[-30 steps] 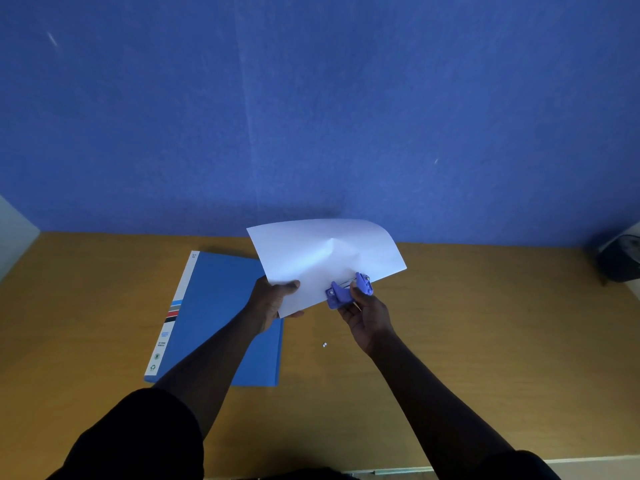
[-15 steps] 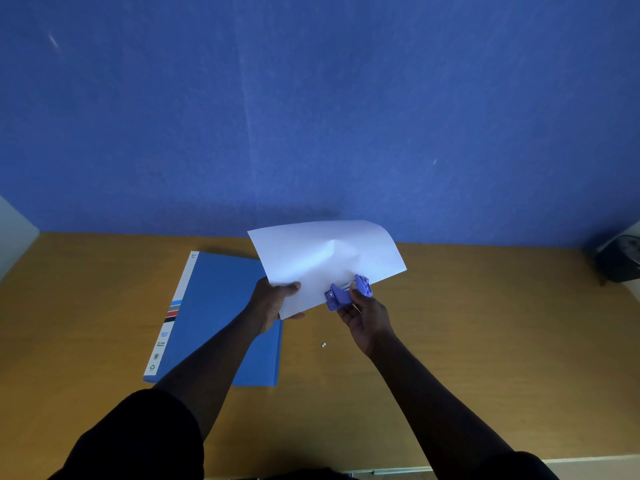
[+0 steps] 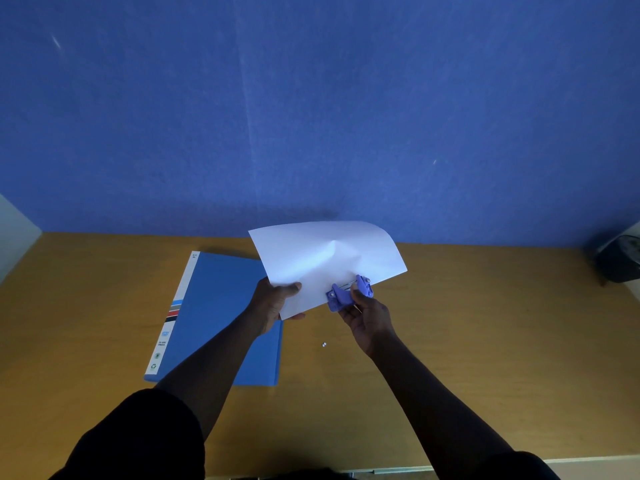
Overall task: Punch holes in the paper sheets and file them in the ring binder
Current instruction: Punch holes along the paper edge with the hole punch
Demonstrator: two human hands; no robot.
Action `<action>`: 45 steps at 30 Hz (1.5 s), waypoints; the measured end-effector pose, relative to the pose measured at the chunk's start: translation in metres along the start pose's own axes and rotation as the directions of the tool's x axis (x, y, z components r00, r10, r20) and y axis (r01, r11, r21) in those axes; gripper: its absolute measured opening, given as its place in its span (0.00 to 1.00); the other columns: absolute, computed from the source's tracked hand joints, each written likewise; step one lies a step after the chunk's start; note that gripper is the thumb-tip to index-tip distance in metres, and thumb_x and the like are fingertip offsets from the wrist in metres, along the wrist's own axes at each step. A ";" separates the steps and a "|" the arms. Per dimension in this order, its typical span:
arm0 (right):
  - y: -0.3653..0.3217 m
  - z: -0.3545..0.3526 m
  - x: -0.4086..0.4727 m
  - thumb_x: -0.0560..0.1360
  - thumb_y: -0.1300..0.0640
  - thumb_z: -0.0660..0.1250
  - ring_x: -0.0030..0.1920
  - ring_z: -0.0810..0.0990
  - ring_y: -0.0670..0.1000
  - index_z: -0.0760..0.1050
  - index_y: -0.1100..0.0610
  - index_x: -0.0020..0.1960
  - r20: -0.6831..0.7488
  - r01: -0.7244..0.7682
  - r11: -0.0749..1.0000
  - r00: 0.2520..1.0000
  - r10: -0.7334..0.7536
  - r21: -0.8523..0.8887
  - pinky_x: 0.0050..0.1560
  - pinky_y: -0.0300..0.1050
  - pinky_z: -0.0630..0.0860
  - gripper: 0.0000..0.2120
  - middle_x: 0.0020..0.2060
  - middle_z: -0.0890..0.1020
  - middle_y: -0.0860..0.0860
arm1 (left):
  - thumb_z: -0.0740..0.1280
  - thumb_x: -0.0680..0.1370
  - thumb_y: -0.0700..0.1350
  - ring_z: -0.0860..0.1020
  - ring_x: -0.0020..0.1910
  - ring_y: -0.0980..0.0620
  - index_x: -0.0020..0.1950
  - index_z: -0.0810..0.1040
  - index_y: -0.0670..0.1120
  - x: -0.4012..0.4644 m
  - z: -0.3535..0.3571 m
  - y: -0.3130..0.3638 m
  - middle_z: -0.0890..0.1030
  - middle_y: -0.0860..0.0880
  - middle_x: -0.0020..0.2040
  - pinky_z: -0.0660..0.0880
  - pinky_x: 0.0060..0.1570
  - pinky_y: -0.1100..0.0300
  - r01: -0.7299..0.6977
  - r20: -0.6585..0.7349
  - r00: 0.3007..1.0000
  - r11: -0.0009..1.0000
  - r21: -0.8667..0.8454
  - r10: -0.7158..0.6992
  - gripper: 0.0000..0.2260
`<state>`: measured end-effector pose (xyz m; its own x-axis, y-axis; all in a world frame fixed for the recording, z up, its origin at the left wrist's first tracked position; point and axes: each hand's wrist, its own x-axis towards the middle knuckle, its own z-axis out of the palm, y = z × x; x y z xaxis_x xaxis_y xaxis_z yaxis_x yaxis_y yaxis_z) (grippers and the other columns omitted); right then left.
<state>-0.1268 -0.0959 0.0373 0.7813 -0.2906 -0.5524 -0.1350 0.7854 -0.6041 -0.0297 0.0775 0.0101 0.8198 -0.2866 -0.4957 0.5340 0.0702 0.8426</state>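
Step in hand: the person is punching the white paper sheet [image 3: 329,258], which is being held in the air above the yellow-brown wooden table [image 3: 485,341].
Left hand: the left hand [image 3: 273,301] is pinching the sheet's near left corner, thumb lying on top and fingers underneath.
Right hand: the right hand [image 3: 369,315] is gripping the small purple plastic hole punch [image 3: 348,293], with the thumb pressing on its top and the fingers curling beneath.
Punch and sheet: the punch is sitting over the sheet's near edge, so the edge is lying inside its slot; whether the holes are already cut cannot be told.
Sign of progress: tiny white paper dots [image 3: 324,344] are lying on the table below the hands, which suggests at least one punch is done.
Binder: the flat blue ring binder with a white striped spine [image 3: 207,317] is lying closed on the table, to the left, partly under the left forearm.
Left to do: judging from this, the binder is waiting to be opened and the sheet threaded on its rings; filing is not yet started.
Other sheets: none are showing.
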 end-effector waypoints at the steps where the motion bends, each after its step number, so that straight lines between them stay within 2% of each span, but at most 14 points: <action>1: 0.000 0.000 -0.001 0.78 0.66 0.65 0.53 0.82 0.60 0.73 0.64 0.61 0.001 0.002 1.000 1.000 -0.002 -0.004 0.51 0.51 0.82 0.12 0.54 0.81 0.62 | 0.73 0.73 0.38 0.79 0.51 0.38 0.58 0.76 0.45 0.000 0.000 0.000 0.79 0.39 0.56 0.81 0.31 0.47 0.000 0.000 1.000 1.000 0.000 0.000 0.15; 5: 0.000 0.001 -0.003 0.78 0.66 0.64 0.53 0.82 0.60 0.74 0.63 0.58 0.015 0.006 1.000 1.000 -0.005 -0.006 0.47 0.50 0.83 0.09 0.53 0.81 0.62 | 0.73 0.73 0.38 0.79 0.50 0.37 0.58 0.76 0.43 -0.003 0.001 0.001 0.79 0.39 0.56 0.81 0.29 0.48 0.003 -0.004 1.000 1.000 0.003 -0.003 0.15; 12: 0.000 0.000 -0.005 0.78 0.66 0.65 0.59 0.80 0.63 0.73 0.64 0.60 -0.005 -0.004 0.999 1.000 0.004 -0.033 0.53 0.52 0.81 0.11 0.57 0.80 0.63 | 0.73 0.73 0.38 0.79 0.48 0.40 0.58 0.75 0.44 -0.005 0.003 0.002 0.79 0.40 0.55 0.81 0.29 0.48 0.005 -0.011 1.000 1.000 0.004 -0.005 0.15; 17: -0.001 0.002 -0.010 0.78 0.67 0.64 0.48 0.85 0.58 0.75 0.63 0.54 -0.003 0.017 0.999 1.000 -0.018 -0.052 0.45 0.49 0.83 0.06 0.50 0.83 0.60 | 0.74 0.73 0.38 0.79 0.49 0.40 0.57 0.76 0.44 -0.005 0.003 0.001 0.79 0.40 0.55 0.81 0.30 0.47 0.010 -0.026 1.000 1.000 0.011 -0.010 0.14; 19: -0.001 0.002 -0.010 0.78 0.68 0.64 0.45 0.85 0.58 0.75 0.64 0.55 -0.014 0.022 0.999 1.000 -0.022 -0.042 0.43 0.50 0.82 0.07 0.49 0.83 0.60 | 0.74 0.73 0.39 0.79 0.49 0.39 0.57 0.76 0.44 -0.004 0.003 0.000 0.79 0.40 0.56 0.81 0.31 0.46 0.009 -0.021 1.000 1.000 0.017 -0.008 0.15; 23: 0.000 0.004 -0.008 0.78 0.69 0.63 0.49 0.83 0.60 0.74 0.65 0.57 -0.050 0.019 0.999 0.999 -0.021 -0.037 0.46 0.52 0.81 0.09 0.52 0.81 0.62 | 0.74 0.73 0.38 0.79 0.50 0.39 0.59 0.76 0.43 -0.005 0.002 0.002 0.78 0.39 0.57 0.81 0.31 0.46 0.001 -0.021 1.000 1.000 0.022 -0.001 0.16; 27: 0.001 0.005 -0.007 0.78 0.69 0.64 0.48 0.83 0.60 0.75 0.64 0.57 -0.074 0.014 0.999 0.997 -0.018 -0.048 0.42 0.51 0.82 0.08 0.51 0.82 0.61 | 0.74 0.72 0.39 0.79 0.52 0.36 0.61 0.75 0.42 -0.005 0.000 0.003 0.78 0.38 0.58 0.81 0.32 0.46 0.000 -0.020 1.000 1.000 0.030 0.000 0.18; 32: 0.004 0.007 -0.004 0.78 0.69 0.63 0.48 0.83 0.60 0.75 0.65 0.60 -0.116 0.056 0.997 0.991 -0.062 -0.059 0.45 0.51 0.81 0.10 0.48 0.82 0.61 | 0.74 0.73 0.38 0.79 0.49 0.39 0.59 0.76 0.43 -0.009 0.005 0.007 0.79 0.40 0.56 0.80 0.29 0.49 -0.012 -0.036 0.999 0.999 0.050 0.014 0.17; 35: 0.005 0.006 -0.002 0.78 0.70 0.63 0.53 0.82 0.63 0.75 0.65 0.60 -0.134 0.062 0.996 0.989 -0.069 -0.060 0.45 0.52 0.81 0.11 0.49 0.82 0.61 | 0.74 0.72 0.38 0.79 0.49 0.39 0.59 0.76 0.42 -0.009 0.005 0.007 0.79 0.40 0.55 0.80 0.29 0.49 -0.009 -0.048 0.999 0.998 0.055 0.012 0.17; 40: 0.006 0.006 -0.001 0.77 0.71 0.63 0.48 0.83 0.60 0.75 0.64 0.58 -0.146 0.065 0.995 0.986 -0.075 -0.074 0.44 0.52 0.81 0.10 0.49 0.82 0.61 | 0.74 0.72 0.39 0.80 0.48 0.39 0.58 0.76 0.43 -0.009 0.005 0.005 0.79 0.39 0.55 0.81 0.33 0.45 -0.005 -0.050 0.999 0.998 0.058 0.008 0.16; 45: 0.007 0.005 0.000 0.78 0.70 0.63 0.52 0.82 0.62 0.75 0.62 0.55 -0.135 0.055 0.996 0.989 -0.064 -0.065 0.46 0.52 0.81 0.09 0.50 0.82 0.62 | 0.74 0.72 0.39 0.79 0.50 0.38 0.60 0.76 0.42 -0.010 0.004 0.008 0.79 0.38 0.56 0.80 0.31 0.48 -0.013 -0.044 0.999 0.998 0.057 0.016 0.18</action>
<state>-0.1248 -0.0879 0.0363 0.6987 -0.4113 -0.5854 -0.1310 0.7309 -0.6698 -0.0349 0.0769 0.0230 0.8366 -0.2429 -0.4910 0.5102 0.0191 0.8598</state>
